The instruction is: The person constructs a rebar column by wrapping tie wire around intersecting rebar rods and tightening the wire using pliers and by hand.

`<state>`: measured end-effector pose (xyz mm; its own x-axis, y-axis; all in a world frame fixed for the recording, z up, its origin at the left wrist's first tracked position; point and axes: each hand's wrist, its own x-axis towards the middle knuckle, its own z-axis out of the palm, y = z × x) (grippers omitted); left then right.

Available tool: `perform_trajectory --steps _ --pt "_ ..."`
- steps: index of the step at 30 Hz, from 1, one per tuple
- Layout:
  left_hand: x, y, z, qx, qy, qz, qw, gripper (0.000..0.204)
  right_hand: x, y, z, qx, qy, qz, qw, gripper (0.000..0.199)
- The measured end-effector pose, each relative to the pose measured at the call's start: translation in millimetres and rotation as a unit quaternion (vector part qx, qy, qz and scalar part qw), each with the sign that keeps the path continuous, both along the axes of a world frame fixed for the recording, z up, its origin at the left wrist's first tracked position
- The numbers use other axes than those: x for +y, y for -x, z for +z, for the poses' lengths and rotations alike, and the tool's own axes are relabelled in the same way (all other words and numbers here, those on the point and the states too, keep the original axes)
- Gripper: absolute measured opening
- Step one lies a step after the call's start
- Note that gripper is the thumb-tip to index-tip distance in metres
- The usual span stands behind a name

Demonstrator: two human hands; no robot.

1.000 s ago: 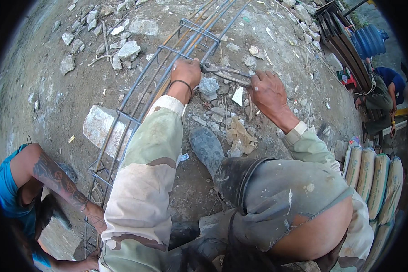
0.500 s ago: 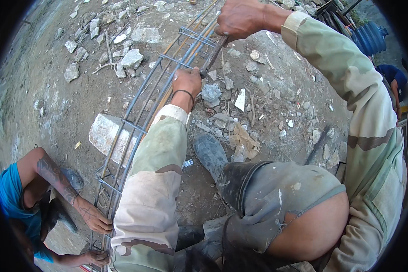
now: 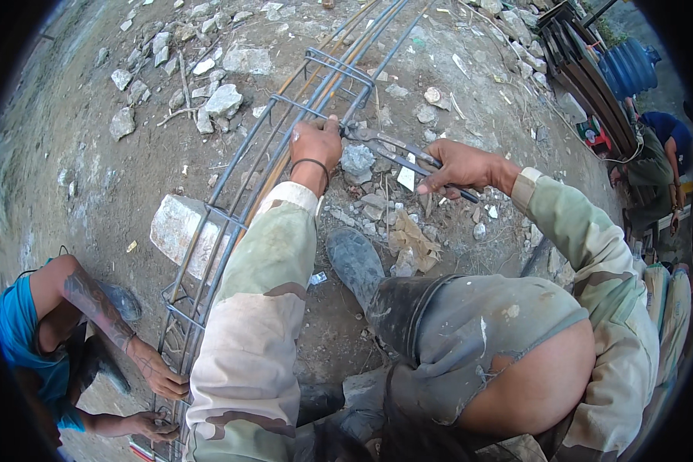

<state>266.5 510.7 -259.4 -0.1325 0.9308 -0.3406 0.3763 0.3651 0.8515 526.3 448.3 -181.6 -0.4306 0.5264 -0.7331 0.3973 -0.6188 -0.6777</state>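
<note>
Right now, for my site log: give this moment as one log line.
left hand: grips rebar cage | right hand: holds pliers at cage tie | co-worker's hands: on cage

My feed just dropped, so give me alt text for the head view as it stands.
The left hand grips a bar of a long rebar cage lying on rubble-strewn ground, while the right hand holds pincers whose tip meets the cage beside the left hand. At lower left, another person's hands touch the cage.

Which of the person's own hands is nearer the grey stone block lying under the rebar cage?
Left. The left hand grips the rebar cage up-right of the stone block; the right hand, holding pincers, lies farther right.
</note>
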Motion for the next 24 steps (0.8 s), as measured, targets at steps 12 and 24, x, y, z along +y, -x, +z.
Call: perform_trajectory --steps 12,24 --pt "-2 2 3 -0.003 0.001 0.007 1.000 0.033 -15 -11 17 -0.437 -0.727 0.212 0.486 0.037" --pt "-9 10 5 -0.085 0.003 -0.003 0.996 0.047 -7 -10 26 -0.283 -0.378 0.198 0.859 0.032"
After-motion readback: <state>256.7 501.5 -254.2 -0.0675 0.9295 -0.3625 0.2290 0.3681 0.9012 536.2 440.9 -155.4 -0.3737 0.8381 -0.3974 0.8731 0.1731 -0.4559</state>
